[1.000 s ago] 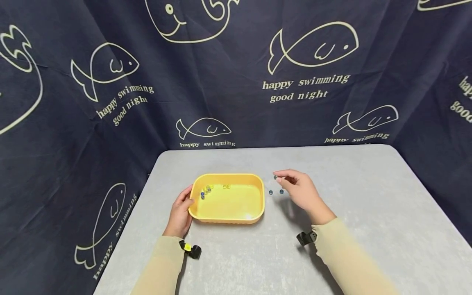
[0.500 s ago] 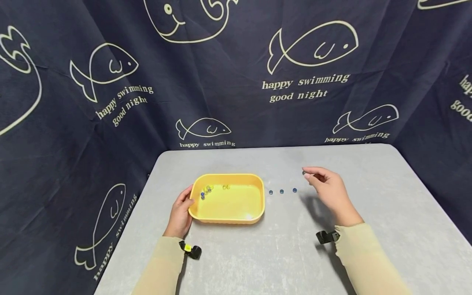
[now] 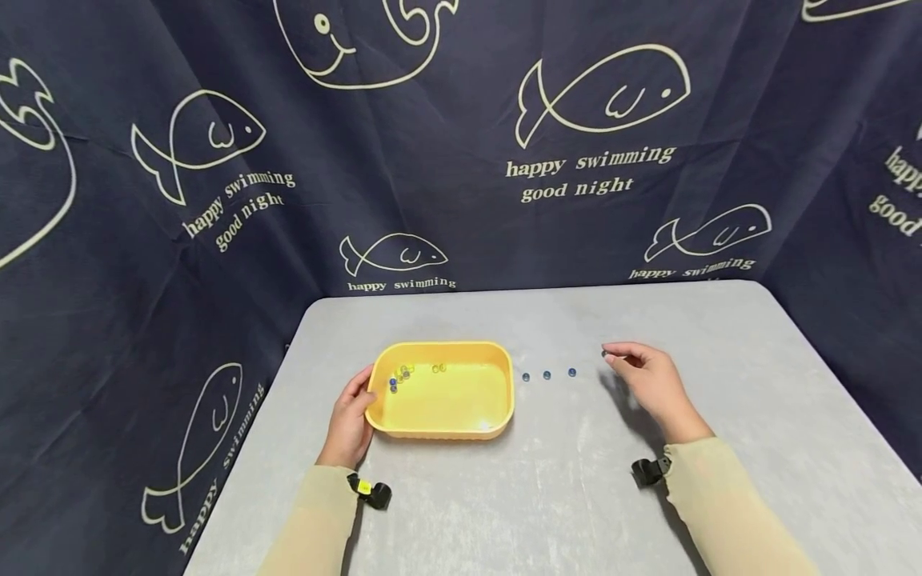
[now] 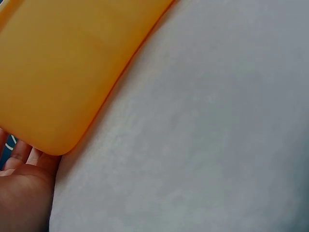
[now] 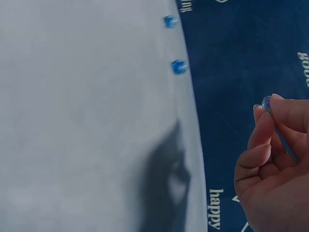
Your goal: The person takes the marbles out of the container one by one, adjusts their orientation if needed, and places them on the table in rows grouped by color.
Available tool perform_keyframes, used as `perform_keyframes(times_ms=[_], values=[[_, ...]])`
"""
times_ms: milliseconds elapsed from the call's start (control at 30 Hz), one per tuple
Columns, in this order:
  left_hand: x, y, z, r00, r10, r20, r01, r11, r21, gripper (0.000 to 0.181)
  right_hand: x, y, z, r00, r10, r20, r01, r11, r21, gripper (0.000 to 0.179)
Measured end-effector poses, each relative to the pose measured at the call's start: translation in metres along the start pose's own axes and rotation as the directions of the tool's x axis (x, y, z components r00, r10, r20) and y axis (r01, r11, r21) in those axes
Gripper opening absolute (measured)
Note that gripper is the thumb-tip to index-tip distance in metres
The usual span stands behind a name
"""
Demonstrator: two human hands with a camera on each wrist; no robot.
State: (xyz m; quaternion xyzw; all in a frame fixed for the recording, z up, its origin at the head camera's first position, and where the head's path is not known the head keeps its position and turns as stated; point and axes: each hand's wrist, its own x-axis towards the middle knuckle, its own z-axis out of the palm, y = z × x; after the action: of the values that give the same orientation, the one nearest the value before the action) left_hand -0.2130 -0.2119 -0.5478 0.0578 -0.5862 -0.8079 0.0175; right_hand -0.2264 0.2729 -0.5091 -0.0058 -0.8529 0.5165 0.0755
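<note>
Marble [image 5: 266, 103] in right hand's [image 3: 655, 388] pinch; tub [image 3: 446, 408] in left hand's [image 3: 349, 424] grip; three marbles [image 3: 547, 375] between

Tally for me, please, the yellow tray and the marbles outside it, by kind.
Yellow tray: 1
Blue marbles on the table: 3
Marble pinched in the right hand: 1
Total: 5
</note>
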Motion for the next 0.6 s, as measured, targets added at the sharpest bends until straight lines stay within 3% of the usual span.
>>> perform_keyframes(times_ms=[200,600], values=[[0.001,0.000,0.000,1.000,-0.001,-0.004,0.001,1.000,-0.001,0.057,0.003,0.013,0.003,0.996,0.060,0.068,-0.060,0.998,-0.008,0.033],[0.001,-0.001,-0.002,1.000,0.015,0.006,-0.015,1.000,-0.009,0.058,0.010,0.038,0.009,0.995,0.086,0.054,-0.083,0.995,-0.056,0.031]])
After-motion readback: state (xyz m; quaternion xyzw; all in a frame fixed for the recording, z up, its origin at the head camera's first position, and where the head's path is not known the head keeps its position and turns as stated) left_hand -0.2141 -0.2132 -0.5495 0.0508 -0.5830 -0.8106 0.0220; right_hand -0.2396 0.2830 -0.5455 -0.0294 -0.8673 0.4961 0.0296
